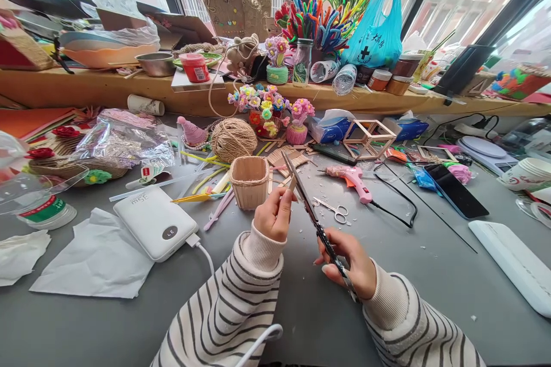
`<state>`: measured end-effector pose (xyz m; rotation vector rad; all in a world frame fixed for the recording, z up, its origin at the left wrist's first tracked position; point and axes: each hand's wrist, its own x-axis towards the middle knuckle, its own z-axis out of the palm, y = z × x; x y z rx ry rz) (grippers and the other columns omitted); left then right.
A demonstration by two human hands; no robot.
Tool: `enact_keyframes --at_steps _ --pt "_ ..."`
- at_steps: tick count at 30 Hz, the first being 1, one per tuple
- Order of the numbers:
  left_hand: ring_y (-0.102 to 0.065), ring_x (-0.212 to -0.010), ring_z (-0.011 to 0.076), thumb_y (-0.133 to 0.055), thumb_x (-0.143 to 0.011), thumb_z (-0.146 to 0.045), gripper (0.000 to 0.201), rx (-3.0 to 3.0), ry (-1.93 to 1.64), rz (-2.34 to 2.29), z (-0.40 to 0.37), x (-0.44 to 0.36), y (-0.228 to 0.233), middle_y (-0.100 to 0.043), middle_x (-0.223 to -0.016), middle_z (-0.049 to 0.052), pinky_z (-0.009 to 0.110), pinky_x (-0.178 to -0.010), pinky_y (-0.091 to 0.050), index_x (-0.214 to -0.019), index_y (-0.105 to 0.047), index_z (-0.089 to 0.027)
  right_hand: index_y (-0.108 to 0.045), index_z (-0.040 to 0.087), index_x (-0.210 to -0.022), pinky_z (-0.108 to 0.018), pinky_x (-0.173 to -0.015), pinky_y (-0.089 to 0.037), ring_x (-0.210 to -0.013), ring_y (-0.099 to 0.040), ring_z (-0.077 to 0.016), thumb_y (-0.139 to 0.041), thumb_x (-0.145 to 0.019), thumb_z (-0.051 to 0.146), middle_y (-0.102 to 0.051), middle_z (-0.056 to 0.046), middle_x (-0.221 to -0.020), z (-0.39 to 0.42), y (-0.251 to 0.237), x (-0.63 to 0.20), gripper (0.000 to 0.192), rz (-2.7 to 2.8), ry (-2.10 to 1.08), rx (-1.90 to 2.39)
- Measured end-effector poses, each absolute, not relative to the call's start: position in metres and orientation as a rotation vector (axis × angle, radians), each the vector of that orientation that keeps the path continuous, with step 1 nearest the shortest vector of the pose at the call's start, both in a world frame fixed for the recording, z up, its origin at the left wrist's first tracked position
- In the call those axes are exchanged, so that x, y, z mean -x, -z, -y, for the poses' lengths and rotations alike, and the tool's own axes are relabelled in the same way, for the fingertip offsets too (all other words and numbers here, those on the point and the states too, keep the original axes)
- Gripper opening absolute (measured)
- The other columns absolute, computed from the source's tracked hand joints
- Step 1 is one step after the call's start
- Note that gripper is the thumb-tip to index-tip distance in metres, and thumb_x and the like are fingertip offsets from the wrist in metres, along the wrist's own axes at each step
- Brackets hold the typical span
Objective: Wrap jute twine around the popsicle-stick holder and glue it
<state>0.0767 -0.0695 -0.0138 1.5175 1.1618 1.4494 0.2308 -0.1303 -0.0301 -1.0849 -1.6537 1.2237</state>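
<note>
My left hand (274, 215) pinches a short, flat wooden craft stick (293, 185) between thumb and fingers. In my right hand (353, 262) is a large pair of scissors (310, 212) with dark, speckled handles, its blades pointing up and away beside the stick. Whether the blades touch the stick I cannot tell. Just beyond my left hand stands a small square basket (248, 186) of wooden sticks with a twine-wrapped rim. Small scissors (334, 210) and a pink glue gun (350, 179) lie past my right hand, among scattered white scraps.
A white power bank (157, 223) with a cable rests left on white paper (92, 258). A twine ball (233, 140), yarn flower pots (297, 120) and a wooden frame (370, 139) stand behind. To the right lie a phone (457, 190) and a long white case (514, 266).
</note>
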Motion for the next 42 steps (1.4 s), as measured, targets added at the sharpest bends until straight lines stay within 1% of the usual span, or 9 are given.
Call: enact_keyframes --at_steps 5,12,19,27,32,38,42 --pt "-0.029 -0.031 0.0081 -0.038 -0.085 -0.046 0.031 -1.491 -1.448 -1.176 0.072 -0.08 0.016 -0.029 -0.034 -0.009 0.022 -0.036 -0.022 -0.073 -0.051 -0.02 -0.044 0.019 -0.069 -0.029 -0.057 -0.051 -0.053 -0.045 -0.0103 -0.06 -0.065 0.048 -0.042 0.003 -0.061 0.134 0.032 -0.224 0.033 1.663 -1.167 1.126" --pt "-0.03 -0.03 0.0085 -0.036 -0.085 -0.047 0.031 -1.465 -1.423 -1.171 0.073 -0.08 0.017 -0.029 -0.034 -0.009 0.023 -0.036 -0.021 -0.073 -0.048 -0.021 -0.046 0.019 -0.068 -0.026 -0.053 -0.048 -0.054 -0.047 -0.0109 -0.059 -0.067 0.049 -0.047 0.001 -0.062 0.135 0.03 -0.218 0.032 1.748 -0.966 1.167" --pt "-0.025 -0.029 0.007 -0.037 -0.086 -0.044 0.029 -1.422 -1.415 -1.122 0.074 -0.08 0.016 -0.029 -0.033 -0.01 0.023 -0.035 -0.019 -0.073 -0.047 -0.021 -0.046 0.02 -0.072 -0.027 -0.054 -0.047 -0.054 -0.049 -0.0121 -0.06 -0.067 0.043 -0.049 0.001 -0.063 0.138 0.032 -0.218 0.028 1.795 -0.881 1.221" --pt "-0.023 -0.028 0.0058 -0.038 -0.086 -0.044 0.028 -1.417 -1.456 -1.086 0.075 -0.082 0.016 -0.03 -0.033 -0.011 0.022 -0.034 -0.017 -0.073 -0.047 -0.02 -0.043 0.02 -0.072 -0.03 -0.055 -0.048 -0.054 -0.052 -0.014 -0.06 -0.066 0.041 -0.048 0.001 -0.062 0.139 0.031 -0.216 0.027 1.801 -0.848 1.265" --pt "-0.026 -0.028 0.0055 -0.039 -0.087 -0.043 0.028 -1.419 -1.477 -1.091 0.077 -0.084 0.015 -0.033 -0.033 -0.011 0.02 -0.034 -0.019 -0.074 -0.047 -0.02 -0.045 0.02 -0.074 -0.029 -0.055 -0.048 -0.055 -0.053 -0.0138 -0.06 -0.066 0.04 -0.05 0.001 -0.064 0.14 0.032 -0.215 0.027 1.801 -0.861 1.245" --pt "-0.034 -0.028 0.0061 -0.037 -0.087 -0.043 0.028 -1.407 -1.46 -1.064 0.079 -0.086 0.015 -0.042 -0.035 -0.009 0.019 -0.034 -0.025 -0.076 -0.046 -0.02 -0.049 0.019 -0.078 -0.027 -0.055 -0.048 -0.056 -0.052 -0.013 -0.062 -0.066 0.041 -0.051 0.0 -0.065 0.14 0.035 -0.213 0.029 1.798 -0.818 1.219" --pt "-0.035 -0.029 0.0056 -0.037 -0.087 -0.043 0.028 -1.409 -1.451 -1.058 0.08 -0.086 0.014 -0.042 -0.036 -0.01 0.018 -0.034 -0.026 -0.076 -0.046 -0.019 -0.05 0.019 -0.078 -0.027 -0.054 -0.049 -0.056 -0.051 -0.0122 -0.063 -0.066 0.042 -0.052 0.0 -0.066 0.14 0.035 -0.214 0.029 1.802 -0.811 1.203"
